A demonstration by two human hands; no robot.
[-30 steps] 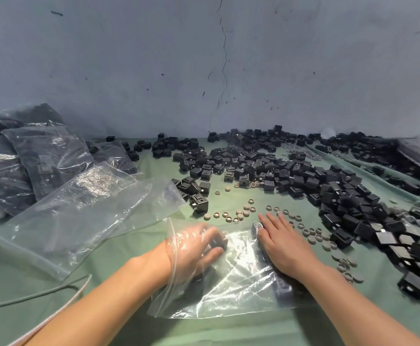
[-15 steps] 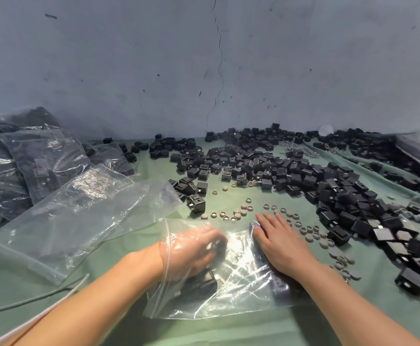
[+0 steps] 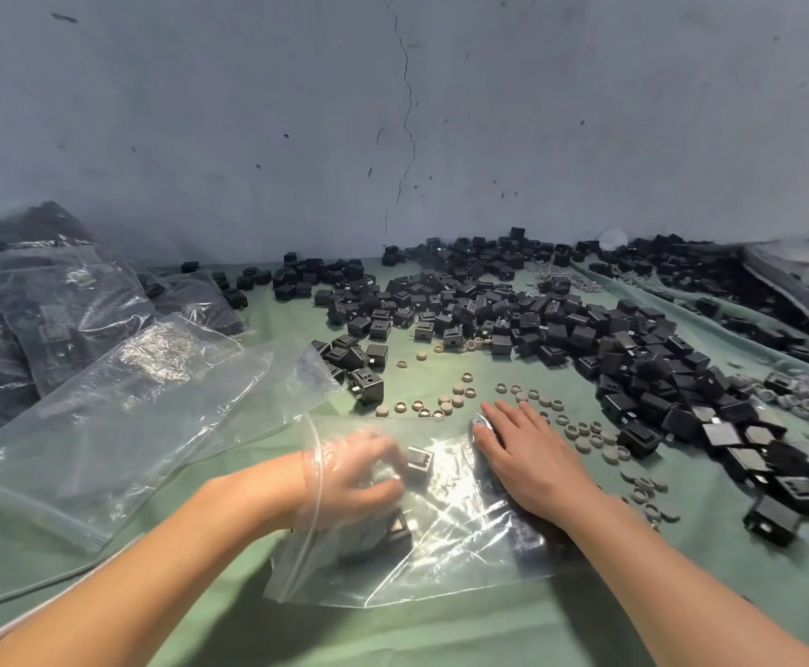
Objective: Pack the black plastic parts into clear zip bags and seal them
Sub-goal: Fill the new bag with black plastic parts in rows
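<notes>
A clear zip bag (image 3: 445, 551) lies flat on the green cloth in front of me. My left hand (image 3: 352, 479) is inside it, past the wrist, its fingers curled around a black plastic part (image 3: 419, 462) there. Another black part (image 3: 392, 531) lies inside the bag below that hand. My right hand (image 3: 532, 462) rests flat on top of the bag's right side, fingers straight. A big heap of loose black parts (image 3: 561, 324) spreads across the cloth behind and to the right.
Empty clear zip bags (image 3: 128, 416) lie at the left, with filled dark bags (image 3: 51, 310) behind them. Small beige rings (image 3: 445, 404) are scattered just beyond my hands and to the right. A grey wall (image 3: 392, 113) closes the back. A cable (image 3: 17, 589) crosses the near left.
My left hand has pulled back a little inside the bag and now holds a black part; another part now shows below it. My right hand stays flat on the bag.
</notes>
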